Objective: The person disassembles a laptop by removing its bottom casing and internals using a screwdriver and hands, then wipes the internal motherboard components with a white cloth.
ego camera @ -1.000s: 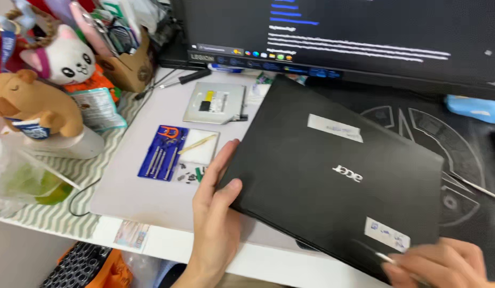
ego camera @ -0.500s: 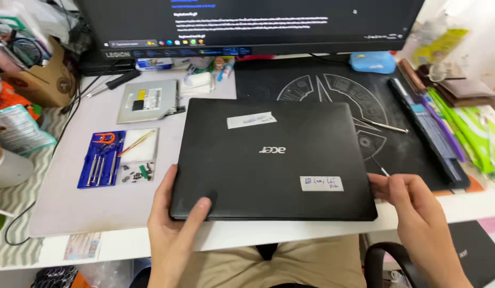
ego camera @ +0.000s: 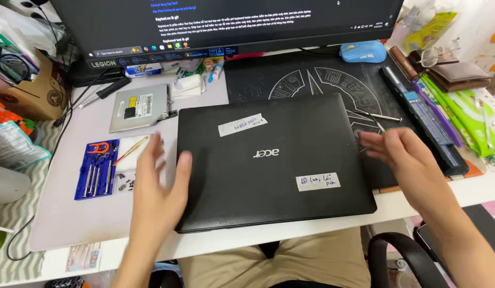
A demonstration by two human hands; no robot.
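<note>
Between the two hands a closed black laptop (ego camera: pixel 274 160) is laid flat on the desk, with two white paper labels stuck on its lid. The left hand (ego camera: pixel 159 184) is seen at the left edge of the laptop, fingers spread and a little blurred, the thumb over the corner of the lid; nothing is gripped by it, and whether the lid is touched cannot be told. The right hand (ego camera: pixel 402 157) is held open at the right edge of the laptop, fingers stretched towards it, and nothing is held in it. Just left of the left hand a blue tray of small screwdrivers (ego camera: pixel 96 169) is placed, with some loose screws (ego camera: pixel 126 185) beside it. Beyond that hand a silver optical drive (ego camera: pixel 139 106) is lying. Beyond the right hand a thin metal tool (ego camera: pixel 379 116) is resting on the dark desk mat (ego camera: pixel 268 80), and to its right a long black battery (ego camera: pixel 422 118) is found.
</note>
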